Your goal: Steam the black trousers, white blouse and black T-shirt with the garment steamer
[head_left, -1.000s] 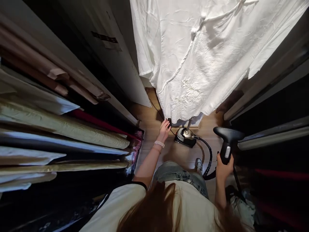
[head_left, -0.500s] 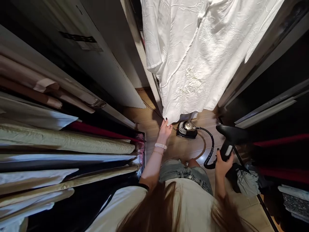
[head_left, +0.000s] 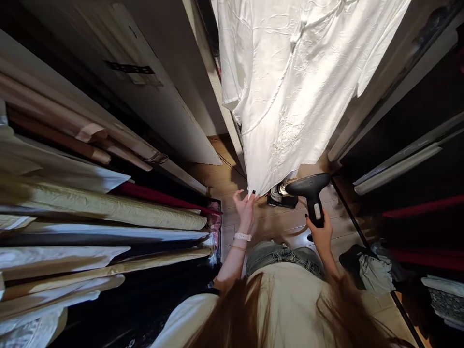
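Note:
A white embroidered garment (head_left: pixel 286 96) hangs in long creases from above, and its lower corner (head_left: pixel 253 189) comes down to my left hand (head_left: pixel 245 209). The fingertips of that hand pinch the corner while the thumb stands apart. My right hand (head_left: pixel 321 233) grips the handle of a black handheld garment steamer head (head_left: pixel 310 189), with its flat plate close to the hem. Behind it, the steamer's black and metal base (head_left: pixel 281 197) stands on the floor, partly hidden by the steamer head. Its hose is hidden.
Long rolls or folded lengths of fabric (head_left: pixel 101 212) line the left side, below a pale panel (head_left: pixel 152 96). A dark cabinet (head_left: pixel 409 159) stands to the right. Crumpled grey cloth (head_left: pixel 375 275) lies on the wood floor (head_left: pixel 224 179), where a thin cable runs.
My right hand has carried the steamer head up and left, from beside the cabinet to near the hem. My left hand stays at the garment's corner. The view has shifted slightly.

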`<state>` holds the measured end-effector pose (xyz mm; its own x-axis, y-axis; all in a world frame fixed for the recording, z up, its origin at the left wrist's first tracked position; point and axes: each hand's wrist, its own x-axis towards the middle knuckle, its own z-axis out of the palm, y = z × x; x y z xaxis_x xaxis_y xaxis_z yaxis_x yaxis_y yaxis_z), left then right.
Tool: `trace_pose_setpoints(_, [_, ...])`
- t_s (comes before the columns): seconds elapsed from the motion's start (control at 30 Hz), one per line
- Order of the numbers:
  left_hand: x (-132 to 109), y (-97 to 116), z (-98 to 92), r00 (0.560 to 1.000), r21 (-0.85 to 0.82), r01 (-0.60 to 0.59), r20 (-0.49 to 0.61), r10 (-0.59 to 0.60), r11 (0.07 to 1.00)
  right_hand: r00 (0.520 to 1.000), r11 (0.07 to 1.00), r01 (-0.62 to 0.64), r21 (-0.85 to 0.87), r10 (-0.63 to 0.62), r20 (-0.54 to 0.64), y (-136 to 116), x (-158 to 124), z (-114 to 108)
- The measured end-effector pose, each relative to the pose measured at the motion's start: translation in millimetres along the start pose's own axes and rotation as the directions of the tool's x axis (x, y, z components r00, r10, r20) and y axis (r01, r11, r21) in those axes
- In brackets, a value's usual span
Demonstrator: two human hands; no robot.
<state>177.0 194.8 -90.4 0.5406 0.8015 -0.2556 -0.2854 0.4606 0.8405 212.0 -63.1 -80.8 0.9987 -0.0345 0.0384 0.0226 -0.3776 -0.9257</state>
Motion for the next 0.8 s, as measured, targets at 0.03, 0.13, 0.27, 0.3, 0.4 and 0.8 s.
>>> trace_pose_setpoints(0.03, [-9, -1, -2.8, 0.998, 0.048, -0.066, -0.014, 0.067, 0.997, 1.000, 1.000, 0.022, -0.006, -0.022, 0.021, -5, 3, -1])
trace_pose_setpoints(0.13, [-33, -3, -9.7, 0.982, 0.111, -0.178, -0.050, 0.185, 0.978, 0.990, 0.992, 0.125, -0.015, -0.123, 0.075, -23, 12, -4])
trace_pose_setpoints(0.27, [-52, -3, -18.8, 0.975, 0.095, -0.200, -0.074, 0.208, 0.975, 0.933, 0.940, 0.340, -0.041, -0.331, 0.138, -52, 27, -9])
trace_pose_setpoints(0.3, [-55, -2, -21.3, 0.977, 0.091, -0.193, -0.069, 0.199, 0.977, 0.912, 0.919, 0.392, -0.047, -0.380, 0.156, -59, 31, -11])
trace_pose_setpoints(0.4, [-60, 4, -26.7, 0.991, 0.085, -0.128, -0.014, 0.129, 0.988, 0.843, 0.853, 0.518, -0.062, -0.496, 0.207, -77, 43, -18])
trace_pose_setpoints(0.8, [-79, 16, -14.9, 0.991, 0.018, -0.084, 0.104, 0.082, 0.996, 0.699, 0.672, 0.711, -0.209, -0.640, 0.319, -130, 82, -47])
